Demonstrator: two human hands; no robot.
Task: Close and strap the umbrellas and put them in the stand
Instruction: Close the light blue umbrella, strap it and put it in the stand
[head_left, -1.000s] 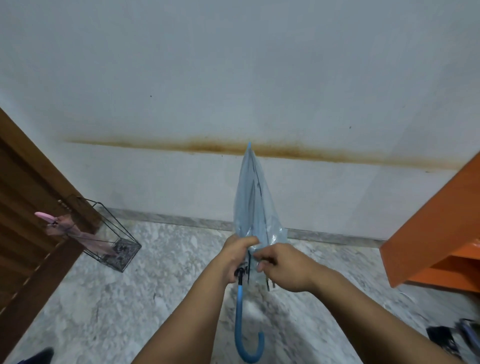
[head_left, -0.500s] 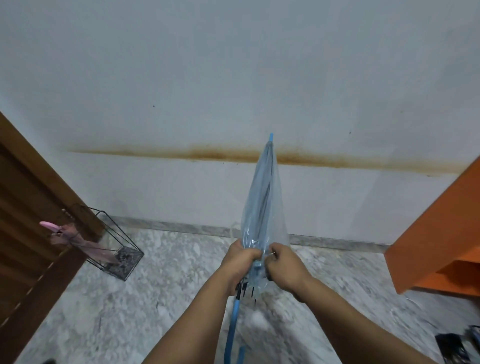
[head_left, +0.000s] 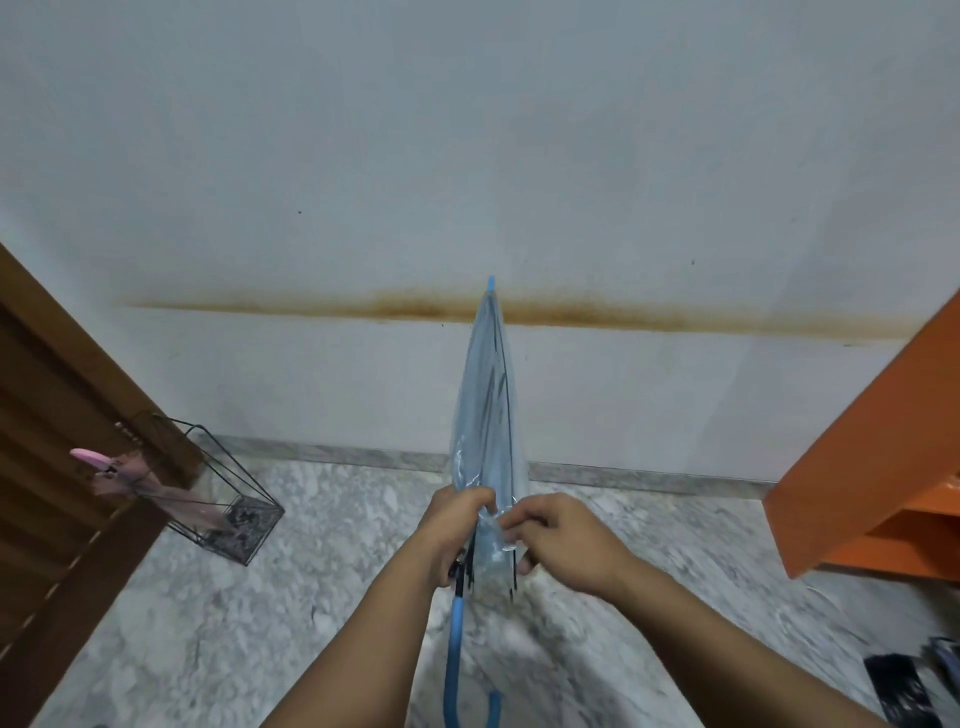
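Observation:
A folded clear-blue umbrella (head_left: 488, 415) points up and away from me, its blue tip against the wall stain and its blue hooked handle (head_left: 457, 660) hanging below my wrists. My left hand (head_left: 449, 525) grips the gathered canopy near the rib ends. My right hand (head_left: 558, 532) pinches the plastic folds just beside it; whether it holds the strap is hidden. A black wire stand (head_left: 228, 499) sits on the floor at the left, leaning by the door, with a pink umbrella (head_left: 150, 486) in it.
A brown wooden door (head_left: 57, 467) fills the left edge. An orange cabinet (head_left: 872, 467) juts in at the right. Dark objects (head_left: 914, 686) lie on the marble floor at the lower right. A white wall with a rusty stain stands ahead.
The umbrella has swung from tilting left to more upright, then settled slightly lower. Both hands stay on the canopy's lower end, and the right hand's fingers have shifted along the folds.

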